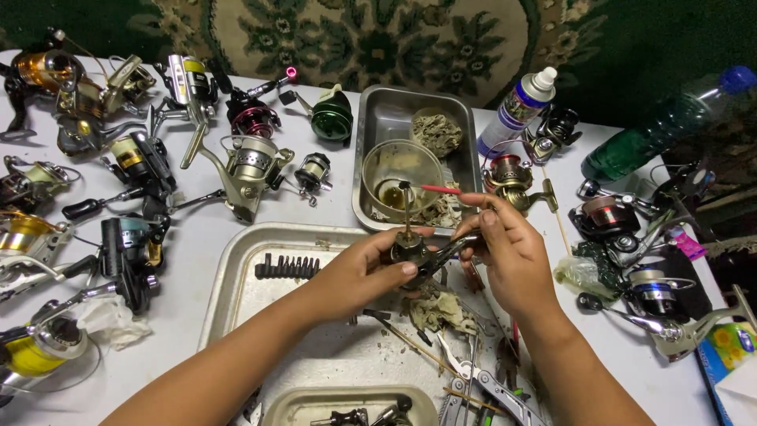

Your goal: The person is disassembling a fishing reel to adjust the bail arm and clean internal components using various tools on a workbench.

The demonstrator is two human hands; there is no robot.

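Our left hand (371,264) is closed round the reel body (408,251); our right hand (505,244) pinches a red-handled brush (441,190); we should keep both steady over the tray (236,268).

At your far right edge lies a blue-and-yellow printed cardboard box (729,351), and a blue-labelled white plastic spray bottle (516,109) stands beside the steel tray (371,158).

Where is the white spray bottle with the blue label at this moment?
In the head view, the spray bottle lies tilted at upper right, just right of the deep metal tray.
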